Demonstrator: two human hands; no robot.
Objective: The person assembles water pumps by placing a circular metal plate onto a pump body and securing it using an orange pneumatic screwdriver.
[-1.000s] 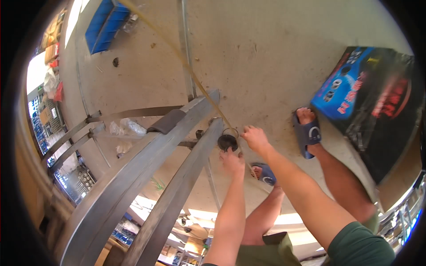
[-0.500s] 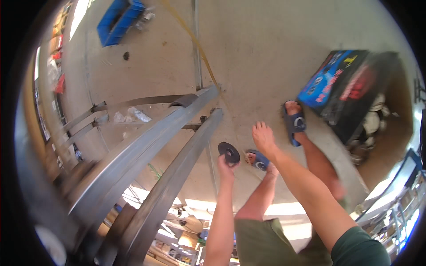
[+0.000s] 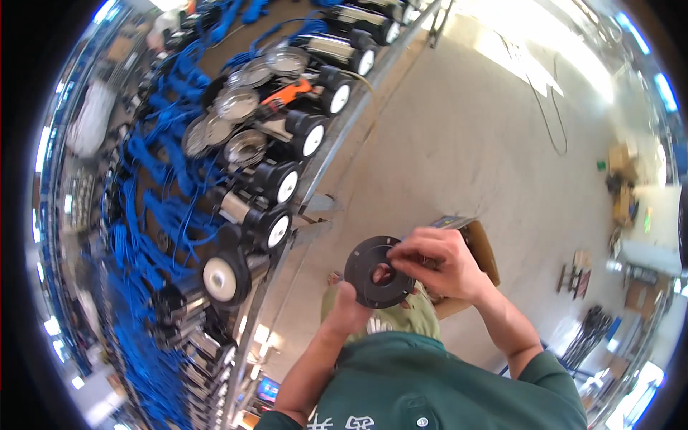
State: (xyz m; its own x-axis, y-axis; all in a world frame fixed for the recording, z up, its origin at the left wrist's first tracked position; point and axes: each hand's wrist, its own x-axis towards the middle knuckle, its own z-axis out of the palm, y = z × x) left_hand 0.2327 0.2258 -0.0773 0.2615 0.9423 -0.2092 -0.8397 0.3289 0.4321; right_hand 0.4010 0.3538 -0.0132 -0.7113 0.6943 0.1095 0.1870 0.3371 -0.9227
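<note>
My left hand (image 3: 348,312) grips a flat black disc (image 3: 365,288) with a round hole in its middle, by its lower left edge. A fingertip shows through the hole. My right hand (image 3: 448,261) is over the disc's upper right side, fingers bent and drawn together close to its face. Whether those fingers pinch something small or only touch the disc cannot be seen. Left of my hands, a bench carries a row of black and silver motor units with white round ends (image 3: 278,231).
Bundled blue cables (image 3: 154,247), shiny metal discs (image 3: 238,104) and an orange tool (image 3: 290,93) crowd the bench. Its metal edge (image 3: 326,161) runs close to my left. Behind my right hand stands an open cardboard box (image 3: 481,251). A dark cable (image 3: 552,122) lies on the floor.
I have come up from low by the floor, and the bench top is now in view. The disc stays in my left hand; my right hand has moved from near my feet to the disc.
</note>
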